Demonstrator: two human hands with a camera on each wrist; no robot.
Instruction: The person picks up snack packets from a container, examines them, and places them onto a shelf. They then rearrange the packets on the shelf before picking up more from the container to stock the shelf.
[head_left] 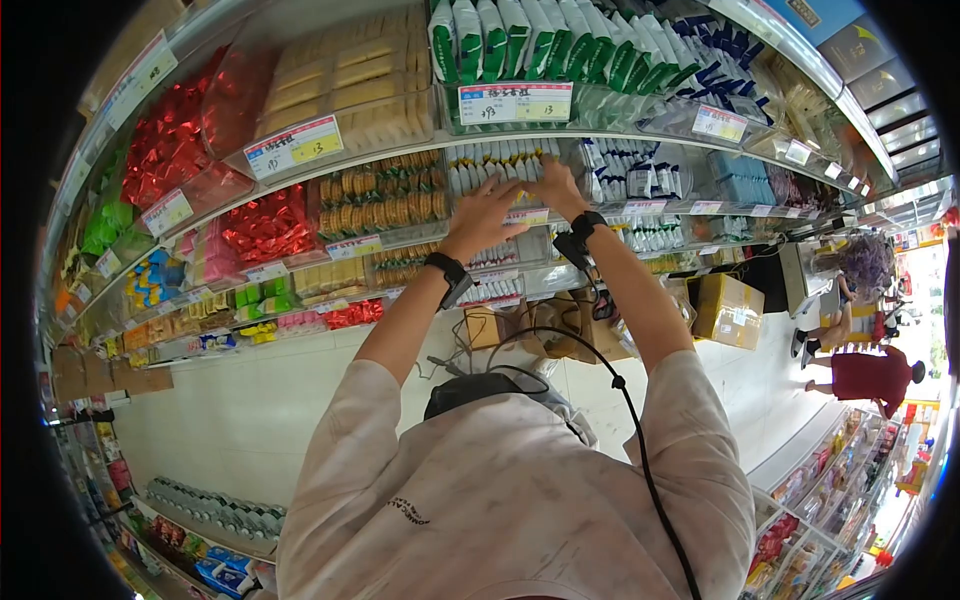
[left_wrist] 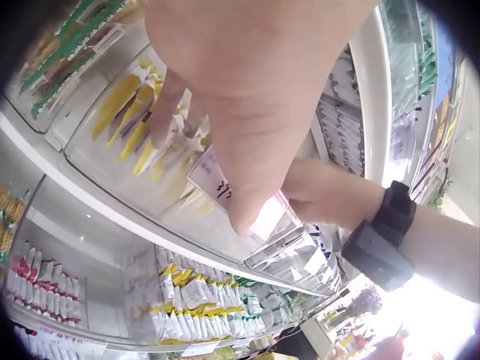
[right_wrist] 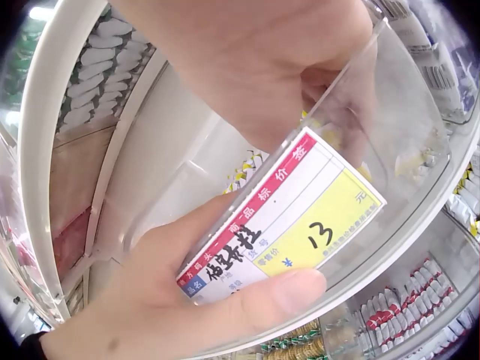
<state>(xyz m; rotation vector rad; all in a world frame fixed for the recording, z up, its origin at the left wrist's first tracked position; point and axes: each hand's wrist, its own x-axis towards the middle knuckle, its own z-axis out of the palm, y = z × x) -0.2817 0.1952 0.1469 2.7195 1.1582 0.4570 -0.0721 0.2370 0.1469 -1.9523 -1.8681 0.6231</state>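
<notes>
In the head view both hands are at a clear bin of small white-and-yellow packets (head_left: pixel 487 157) on the second shelf. The left hand (head_left: pixel 485 218) straddles the bin's front wall: its fingers (left_wrist: pixel 166 112) reach down among the packets (left_wrist: pixel 135 124), and its thumb lies outside over the price tag (right_wrist: pixel 315 202). From the bin's right side the right hand (head_left: pixel 558 188) reaches in. Its bent fingers (right_wrist: pixel 349 124) show through the clear wall (right_wrist: pixel 416 97), beside yellow-edged packets; I cannot tell whether they pinch one. Both wrists wear black bands.
Bins of biscuits (head_left: pixel 380 195), red-wrapped sweets (head_left: pixel 265 228) and blue-and-white packets (head_left: pixel 630 170) flank this one. Green-and-white packets (head_left: pixel 540 45) fill the shelf above. A cardboard box (head_left: pixel 728 310) stands on the floor at right, and a black cable (head_left: pixel 640 440) hangs over the wearer's shirt.
</notes>
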